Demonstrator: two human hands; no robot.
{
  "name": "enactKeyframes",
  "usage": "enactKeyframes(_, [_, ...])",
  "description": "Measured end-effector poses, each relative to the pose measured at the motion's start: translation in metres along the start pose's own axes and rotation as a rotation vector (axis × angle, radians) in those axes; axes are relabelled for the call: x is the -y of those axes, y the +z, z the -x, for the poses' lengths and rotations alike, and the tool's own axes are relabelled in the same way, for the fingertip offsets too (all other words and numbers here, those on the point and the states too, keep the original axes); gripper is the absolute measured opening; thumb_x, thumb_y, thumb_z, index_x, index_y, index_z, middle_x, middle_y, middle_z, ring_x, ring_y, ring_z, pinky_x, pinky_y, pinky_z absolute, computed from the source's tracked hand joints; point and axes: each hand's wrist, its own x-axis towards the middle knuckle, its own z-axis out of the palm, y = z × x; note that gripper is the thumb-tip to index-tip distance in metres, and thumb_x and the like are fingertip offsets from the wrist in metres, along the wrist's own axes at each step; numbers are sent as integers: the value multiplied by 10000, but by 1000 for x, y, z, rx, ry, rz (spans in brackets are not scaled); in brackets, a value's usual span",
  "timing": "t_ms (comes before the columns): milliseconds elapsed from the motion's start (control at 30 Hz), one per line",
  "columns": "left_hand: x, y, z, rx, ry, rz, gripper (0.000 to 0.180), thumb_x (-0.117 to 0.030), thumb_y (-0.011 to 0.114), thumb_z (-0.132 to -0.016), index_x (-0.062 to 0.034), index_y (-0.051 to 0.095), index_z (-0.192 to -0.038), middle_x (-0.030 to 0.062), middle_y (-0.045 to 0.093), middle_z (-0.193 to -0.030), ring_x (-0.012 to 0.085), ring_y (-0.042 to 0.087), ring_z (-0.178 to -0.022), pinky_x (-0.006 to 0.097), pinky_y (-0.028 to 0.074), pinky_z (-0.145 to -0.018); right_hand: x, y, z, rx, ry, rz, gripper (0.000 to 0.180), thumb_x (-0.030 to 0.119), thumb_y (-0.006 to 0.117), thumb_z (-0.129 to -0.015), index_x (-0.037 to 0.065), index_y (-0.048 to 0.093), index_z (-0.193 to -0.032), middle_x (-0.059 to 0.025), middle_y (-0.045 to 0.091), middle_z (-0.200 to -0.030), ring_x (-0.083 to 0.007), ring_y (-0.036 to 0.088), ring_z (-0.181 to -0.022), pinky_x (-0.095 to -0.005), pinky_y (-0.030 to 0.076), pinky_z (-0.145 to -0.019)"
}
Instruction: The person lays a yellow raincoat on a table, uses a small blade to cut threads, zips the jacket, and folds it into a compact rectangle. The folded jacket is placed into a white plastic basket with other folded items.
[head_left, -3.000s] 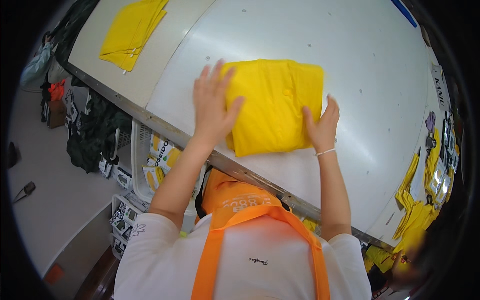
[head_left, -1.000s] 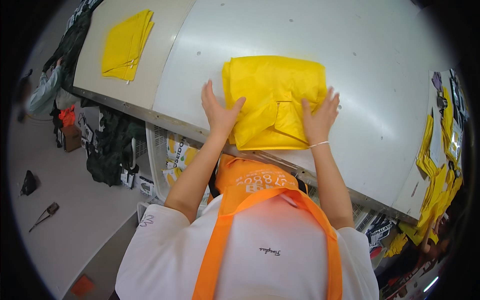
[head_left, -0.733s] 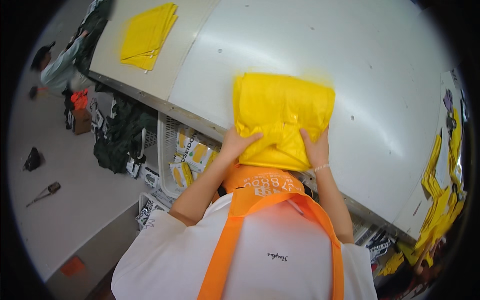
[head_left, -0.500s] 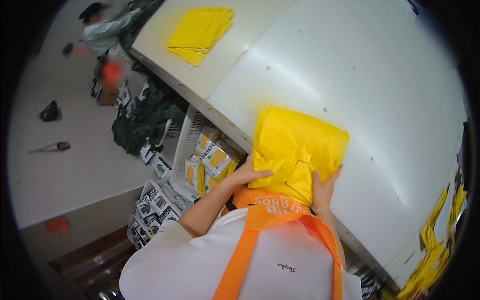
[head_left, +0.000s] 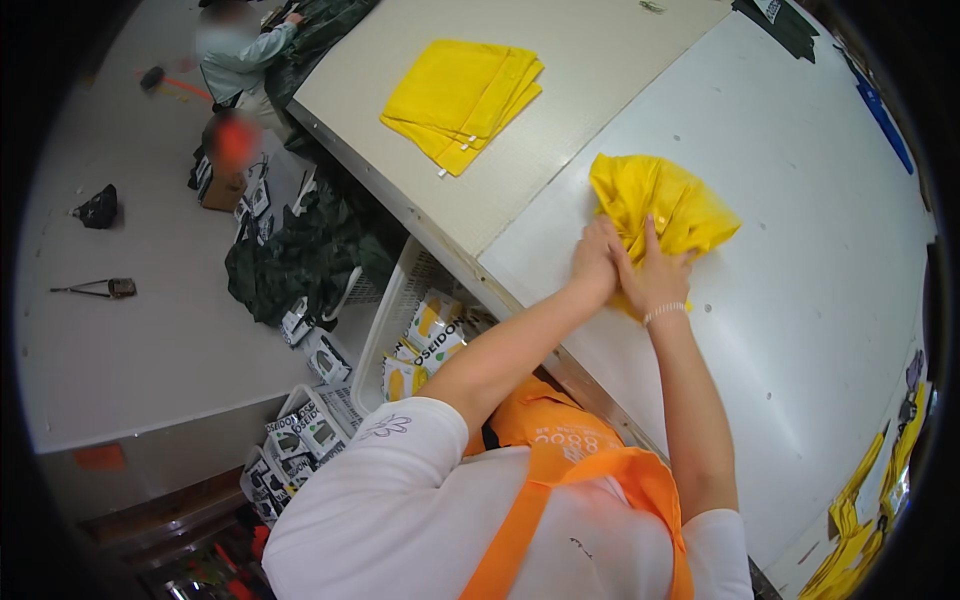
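Note:
A bunched yellow raincoat [head_left: 668, 195] of shiny thin cloth lies on the white tabletop, its far side fanned into creases. Against its near left side, my left hand [head_left: 598, 258] is closed on the gathered cloth. Right beside it, touching it, my right hand [head_left: 657, 278] presses into the same bundle, with one finger pointing away along the folds. A bracelet circles the right wrist. Some of the cloth's near edge is hidden under both hands. Farther left on the table rests a flat folded stack of yellow cloth [head_left: 462, 95].
Below the table's left edge stands a white basket [head_left: 375, 350] of yellow-and-white packets. Another basket [head_left: 290, 405] holds dark-and-white packets, with a dark green cloth heap [head_left: 300, 245] behind it. A co-worker [head_left: 235, 60] is at the far left. Yellow pieces [head_left: 850, 545] hang at the right edge.
The yellow raincoat, a squarish folded bundle near my body before, is now bunched up and farther away on the table. Both hands have reached forward and come together on it.

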Motion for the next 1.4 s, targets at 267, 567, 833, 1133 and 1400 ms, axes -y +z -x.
enactKeyframes(267, [29,-17,-14,397,556,84,539,-341,624,-772,-86,473,-1223,147,543,-1163,298,534,-1046,370,446,-878,60,10,-85,142,29,555,968,538,676,-668,258,182,-1453,-307,277,-1381,-385,449,-1091,-477,389,-863])
enactKeyframes(567, [173,-135,-255,-517,286,-739,554,-349,552,-847,-58,440,-1306,205,441,-1321,361,442,-1177,452,346,-983,42,16,-88,86,-177,444,859,392,675,-687,222,273,-1427,-257,459,-1176,-349,435,-1028,-443,336,-872])
enactKeyframes(833, [93,-6,-138,-53,427,-519,500,-294,505,-867,-82,441,-1315,179,326,-1415,386,290,-1297,605,217,-1015,-110,-4,-17,-39,-33,-492,602,198,683,-719,31,459,-1252,-219,527,-1157,-344,523,-1040,-386,426,-877])
enactKeyframes(1133, [-6,93,50,194,701,-56,326,-195,608,-794,-79,582,-1098,123,530,-1144,300,539,-975,406,465,-761,-208,-24,205,-208,476,-860,394,78,678,-735,-33,546,-1090,-159,616,-1046,-290,582,-960,-337,439,-843])
enactKeyframes(1400, [-22,78,29,330,933,144,85,-120,628,-811,-64,652,-869,89,592,-826,270,590,-728,339,479,-630,-187,-31,268,-15,78,-429,630,202,735,-688,52,474,-1242,-186,552,-1143,-331,524,-1067,-392,420,-899])
